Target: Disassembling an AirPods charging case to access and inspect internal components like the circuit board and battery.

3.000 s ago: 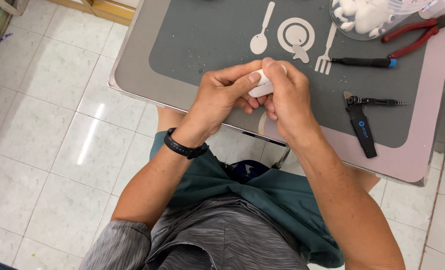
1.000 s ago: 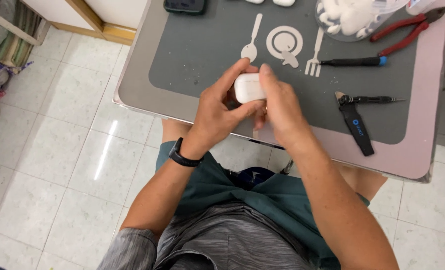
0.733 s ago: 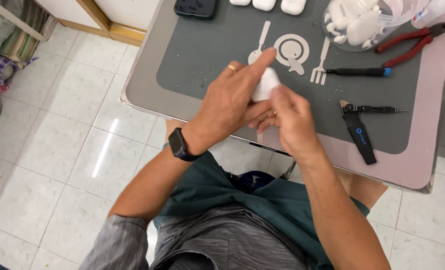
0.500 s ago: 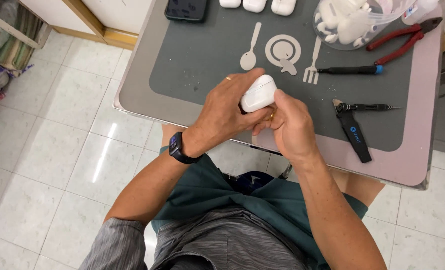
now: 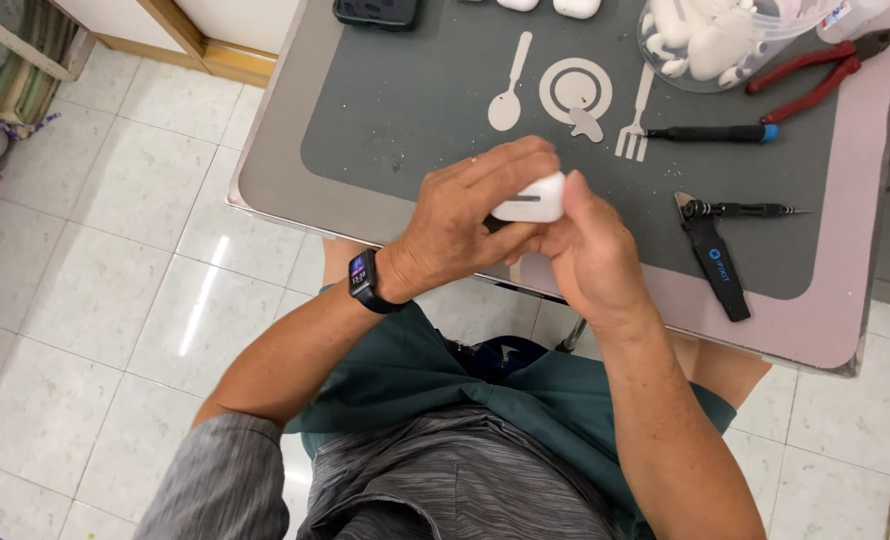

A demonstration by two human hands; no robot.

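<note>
A pale tiled floor (image 5: 95, 290) takes up the whole left side, open and bare right up to the near-left corner of the table (image 5: 285, 180). The table is a pinkish-grey slab with rounded corners; its near edge runs slantwise from that corner down to the right, above the seated person's lap. Most of its top is covered by a dark grey mat (image 5: 415, 110) printed with a pale spoon, plate and fork outline. The left half of the mat lies free; the right half is crowded.

At the far right stands a clear plastic tub (image 5: 725, 45) filled with small white plastic pieces, cut off by the top border. Just beside it lie red-handled pliers (image 5: 815, 75), then a black screwdriver (image 5: 715, 133) with a blue end, a thin metal-tipped pick (image 5: 745, 210), and a black strap-like pry tool (image 5: 715, 265) with a small blue mark, angled toward the near edge. A dark phone (image 5: 375, 10) sits at the far edge.

Over the near edge, both hands meet. The left hand (image 5: 465, 225), a dark watch (image 5: 365, 280) on its wrist, curls its fingers over a small white rounded case (image 5: 533, 198); the right hand (image 5: 585, 255) pinches the case from below, thumb pressed to its side.
</note>
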